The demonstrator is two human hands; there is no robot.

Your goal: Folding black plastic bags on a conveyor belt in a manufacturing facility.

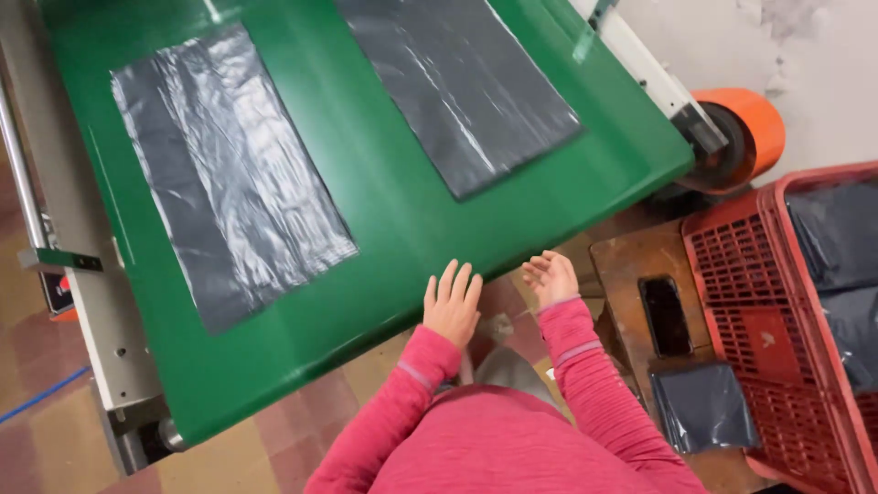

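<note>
Green belt (384, 220) under left hand (452, 306)

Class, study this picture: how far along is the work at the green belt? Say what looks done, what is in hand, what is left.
Done: folded dark bags lie in the red crate and one folded stack beside it. In hand: nothing; the left hand rests open at the belt edge, the right hand hovers empty. Left: two flat bags, near and far, are on the belt.

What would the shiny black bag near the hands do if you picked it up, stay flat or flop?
The nearer black plastic bag would probably flop and drape, since it looks thin and crinkled. It likely weighs very little, lying flat on the green belt. Its glossy sheen suggests it may slide.
</note>
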